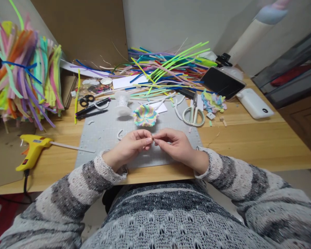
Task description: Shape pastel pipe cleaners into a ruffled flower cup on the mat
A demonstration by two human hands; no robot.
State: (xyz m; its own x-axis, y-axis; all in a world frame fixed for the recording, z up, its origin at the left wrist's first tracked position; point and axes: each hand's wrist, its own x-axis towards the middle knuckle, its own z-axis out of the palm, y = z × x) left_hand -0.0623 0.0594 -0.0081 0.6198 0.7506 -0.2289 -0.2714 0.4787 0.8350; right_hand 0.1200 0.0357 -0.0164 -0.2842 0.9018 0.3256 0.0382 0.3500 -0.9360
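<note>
My left hand (137,141) and my right hand (175,143) meet over the grey cutting mat (98,145), thumbs and forefingers pinched together. Between the fingertips is a tiny brownish thing, too small to name. Just beyond the hands sits a small ruffled bowl shape (145,116) in pastel stripes, which looks made of pipe cleaners. A spool of clear thread (122,103) stands to its left. White-handled scissors (193,114) lie to its right, near a bent white pipe cleaner (179,107).
A yellow glue gun (33,150) lies at left, its cord hanging off the table. Bundled pipe cleaners (23,76) stand behind it; loose ones (168,69) are piled at the back. Black pens (93,108), black-handled scissors (86,100), a phone (223,83) and a white power bank (256,103) lie around the mat.
</note>
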